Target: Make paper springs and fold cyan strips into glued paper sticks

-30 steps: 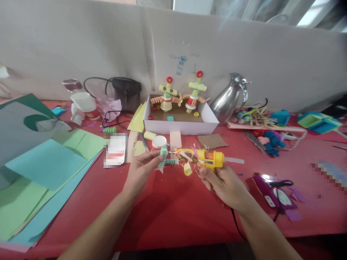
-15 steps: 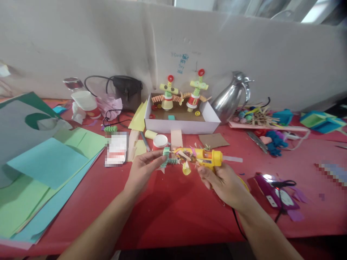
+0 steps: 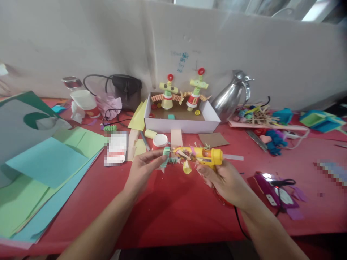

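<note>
My left hand (image 3: 143,168) pinches a green folded-paper spring (image 3: 165,157) between thumb and fingers. My right hand (image 3: 223,180) is wrapped round the handle of a yellow hot glue gun (image 3: 203,154), its nozzle pointing left and close to the spring; whether it touches I cannot tell. Scraps of paper cling to the gun's front, and a clear glue stick (image 3: 234,157) sticks out of its back. Another stretch of folded green paper (image 3: 173,160) lies below the nozzle. Just behind my left hand stands a red and white paper cup (image 3: 160,141).
A white box (image 3: 183,125) holds two paper-cup figures (image 3: 167,99). Right of it stands a steel jug (image 3: 231,95). Coloured paper sheets (image 3: 48,162) cover the left side. A purple device (image 3: 276,193) with a black cord lies at right, beyond the glue gun's cable (image 3: 240,222).
Both hands keep nearly the same pose, with the glue gun's nozzle still at the paper spring. The gun's cord below my right hand has shifted slightly.
</note>
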A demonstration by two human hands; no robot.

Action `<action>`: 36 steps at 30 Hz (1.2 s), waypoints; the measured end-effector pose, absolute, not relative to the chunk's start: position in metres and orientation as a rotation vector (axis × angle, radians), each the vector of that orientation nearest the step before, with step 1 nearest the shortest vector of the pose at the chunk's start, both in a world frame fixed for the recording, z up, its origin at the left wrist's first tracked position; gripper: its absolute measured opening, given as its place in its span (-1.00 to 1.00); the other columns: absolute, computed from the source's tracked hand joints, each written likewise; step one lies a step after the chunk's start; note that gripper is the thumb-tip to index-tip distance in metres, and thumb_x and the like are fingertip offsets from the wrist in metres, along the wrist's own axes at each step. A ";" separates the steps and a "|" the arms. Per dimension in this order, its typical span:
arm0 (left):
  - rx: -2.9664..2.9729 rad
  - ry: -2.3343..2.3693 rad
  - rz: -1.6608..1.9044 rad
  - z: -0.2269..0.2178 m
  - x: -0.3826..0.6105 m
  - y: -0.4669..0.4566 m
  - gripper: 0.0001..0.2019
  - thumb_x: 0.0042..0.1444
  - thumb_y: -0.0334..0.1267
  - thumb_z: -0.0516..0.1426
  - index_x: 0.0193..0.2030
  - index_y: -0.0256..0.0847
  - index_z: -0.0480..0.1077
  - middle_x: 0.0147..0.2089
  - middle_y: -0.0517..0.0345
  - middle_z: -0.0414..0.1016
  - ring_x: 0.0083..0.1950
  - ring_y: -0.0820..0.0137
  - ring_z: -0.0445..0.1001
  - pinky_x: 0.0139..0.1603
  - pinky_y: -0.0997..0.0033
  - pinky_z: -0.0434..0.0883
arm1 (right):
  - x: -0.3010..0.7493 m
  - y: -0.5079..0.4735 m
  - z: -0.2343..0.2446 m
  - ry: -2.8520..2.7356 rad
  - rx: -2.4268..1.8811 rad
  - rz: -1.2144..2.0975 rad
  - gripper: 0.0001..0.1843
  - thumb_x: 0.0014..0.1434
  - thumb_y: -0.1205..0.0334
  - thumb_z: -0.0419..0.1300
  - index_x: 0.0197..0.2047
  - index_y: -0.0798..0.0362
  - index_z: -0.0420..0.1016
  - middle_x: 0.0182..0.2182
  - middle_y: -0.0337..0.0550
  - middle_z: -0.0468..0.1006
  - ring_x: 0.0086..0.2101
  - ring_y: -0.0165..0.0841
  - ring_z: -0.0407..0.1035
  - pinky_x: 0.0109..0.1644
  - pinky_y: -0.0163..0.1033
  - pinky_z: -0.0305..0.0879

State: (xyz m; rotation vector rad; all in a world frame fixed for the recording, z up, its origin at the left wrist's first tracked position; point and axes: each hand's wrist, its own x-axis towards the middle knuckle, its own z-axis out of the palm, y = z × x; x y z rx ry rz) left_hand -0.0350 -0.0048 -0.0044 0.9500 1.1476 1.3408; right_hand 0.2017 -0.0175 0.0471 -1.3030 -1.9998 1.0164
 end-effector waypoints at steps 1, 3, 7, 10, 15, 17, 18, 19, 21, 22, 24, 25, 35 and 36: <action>0.951 1.151 1.344 -0.004 -0.035 -0.005 -0.79 -0.10 -0.17 0.39 -0.28 -0.11 0.64 -0.28 0.10 0.67 -0.24 0.34 0.59 -0.18 0.38 0.49 | 0.201 -0.018 0.047 -2.003 -1.301 1.005 -0.45 0.32 -0.23 -0.03 -0.54 0.00 0.19 -0.67 -0.33 0.24 -0.62 -0.46 0.17 -0.52 -0.29 0.06; 0.954 1.157 1.346 -0.004 -0.035 -0.005 -0.80 -0.10 -0.17 0.39 -0.28 -0.10 0.64 -0.29 0.10 0.67 -0.26 0.34 0.58 -0.19 0.37 0.49 | 0.202 -0.018 0.047 -2.008 -1.303 1.004 -0.44 0.32 -0.22 -0.03 -0.55 0.00 0.18 -0.67 -0.33 0.24 -0.62 -0.47 0.16 -0.53 -0.29 0.05; 0.952 1.136 1.335 -0.003 -0.035 -0.004 -0.81 -0.09 -0.16 0.38 -0.28 -0.08 0.65 -0.26 0.09 0.67 -0.23 0.29 0.60 -0.16 0.31 0.51 | 0.207 -0.018 0.045 -1.975 -1.287 1.079 -0.47 0.31 -0.22 -0.01 -0.50 0.00 0.24 -0.66 -0.33 0.27 -0.61 -0.46 0.19 -0.53 -0.30 0.08; 0.956 1.147 1.329 -0.003 -0.036 -0.004 -0.81 -0.08 -0.15 0.38 -0.27 -0.07 0.65 -0.26 0.09 0.67 -0.21 0.28 0.59 -0.16 0.31 0.50 | 0.213 -0.017 0.042 -1.935 -1.290 1.104 -0.48 0.31 -0.23 0.01 -0.50 0.00 0.24 -0.66 -0.33 0.27 -0.61 -0.45 0.21 -0.53 -0.30 0.10; 0.950 1.157 1.340 -0.004 -0.036 -0.004 -0.80 -0.08 -0.16 0.37 -0.27 -0.11 0.64 -0.25 0.09 0.67 -0.20 0.30 0.58 -0.16 0.34 0.48 | 0.213 -0.017 0.041 -1.929 -1.299 1.050 -0.47 0.32 -0.20 0.00 -0.53 0.00 0.22 -0.66 -0.31 0.28 -0.59 -0.45 0.21 -0.49 -0.29 0.13; 0.950 1.141 1.332 -0.003 -0.036 -0.005 -0.80 -0.07 -0.17 0.37 -0.26 -0.12 0.64 -0.24 0.07 0.67 -0.20 0.29 0.59 -0.15 0.32 0.48 | 0.210 -0.017 0.043 -1.922 -1.291 1.075 -0.47 0.33 -0.19 0.00 -0.53 0.00 0.21 -0.65 -0.31 0.28 -0.58 -0.44 0.21 -0.49 -0.28 0.13; 0.955 1.136 1.327 -0.003 -0.035 -0.005 -0.79 -0.06 -0.18 0.36 -0.25 -0.13 0.64 -0.23 0.06 0.67 -0.19 0.29 0.59 -0.14 0.32 0.48 | 0.208 -0.017 0.044 -1.918 -1.284 1.089 -0.48 0.33 -0.18 0.00 -0.52 0.00 0.21 -0.65 -0.31 0.27 -0.58 -0.44 0.21 -0.49 -0.29 0.13; 0.962 1.133 1.324 -0.002 -0.035 -0.005 -0.79 -0.06 -0.18 0.36 -0.24 -0.14 0.64 -0.22 0.05 0.67 -0.18 0.29 0.59 -0.12 0.31 0.48 | 0.206 -0.017 0.044 -1.914 -1.282 1.102 -0.49 0.33 -0.19 0.00 -0.50 0.00 0.22 -0.64 -0.32 0.27 -0.58 -0.44 0.20 -0.50 -0.29 0.12; 0.978 1.131 1.328 -0.002 -0.035 -0.005 -0.79 -0.05 -0.18 0.36 -0.24 -0.14 0.64 -0.20 0.05 0.67 -0.16 0.29 0.58 -0.09 0.32 0.47 | 0.204 -0.016 0.046 -1.919 -1.289 1.116 -0.50 0.32 -0.20 0.00 -0.48 -0.01 0.23 -0.64 -0.33 0.25 -0.59 -0.45 0.17 -0.52 -0.30 0.09; 0.983 1.131 1.331 -0.002 -0.035 -0.006 -0.79 -0.05 -0.18 0.36 -0.24 -0.13 0.64 -0.20 0.06 0.67 -0.15 0.29 0.58 -0.08 0.32 0.47 | 0.203 -0.016 0.046 -1.931 -1.292 1.113 -0.50 0.31 -0.21 0.01 -0.48 -0.01 0.23 -0.65 -0.34 0.24 -0.60 -0.45 0.16 -0.53 -0.30 0.07; 0.991 1.129 1.331 -0.002 -0.035 -0.006 -0.80 -0.04 -0.19 0.36 -0.24 -0.12 0.64 -0.20 0.07 0.67 -0.15 0.30 0.58 -0.07 0.32 0.46 | 0.202 -0.016 0.047 -1.964 -1.290 1.097 -0.50 0.31 -0.20 0.01 -0.49 -0.01 0.22 -0.66 -0.34 0.24 -0.61 -0.46 0.15 -0.53 -0.30 0.06; 0.996 1.125 1.328 -0.002 -0.035 -0.006 -0.81 -0.03 -0.18 0.36 -0.24 -0.12 0.64 -0.20 0.07 0.67 -0.15 0.30 0.57 -0.07 0.33 0.46 | 0.202 -0.016 0.048 -1.977 -1.287 1.088 -0.49 0.32 -0.19 0.01 -0.50 0.00 0.21 -0.66 -0.34 0.24 -0.61 -0.46 0.15 -0.53 -0.30 0.05; 1.008 1.120 1.336 -0.003 -0.036 -0.006 -0.79 -0.03 -0.19 0.35 -0.21 -0.12 0.63 -0.16 0.07 0.66 -0.10 0.30 0.56 -0.02 0.33 0.44 | 0.204 -0.015 0.049 -1.994 -1.283 1.027 -0.50 0.32 -0.16 0.02 -0.51 0.00 0.22 -0.66 -0.34 0.25 -0.61 -0.47 0.16 -0.54 -0.31 0.07; 1.001 1.120 1.340 -0.004 -0.036 -0.006 -0.79 -0.03 -0.19 0.36 -0.21 -0.12 0.63 -0.16 0.07 0.66 -0.09 0.29 0.56 -0.02 0.32 0.44 | 0.205 -0.015 0.049 -1.988 -1.288 1.031 -0.51 0.32 -0.16 0.03 -0.50 0.00 0.23 -0.66 -0.34 0.25 -0.61 -0.47 0.17 -0.54 -0.31 0.07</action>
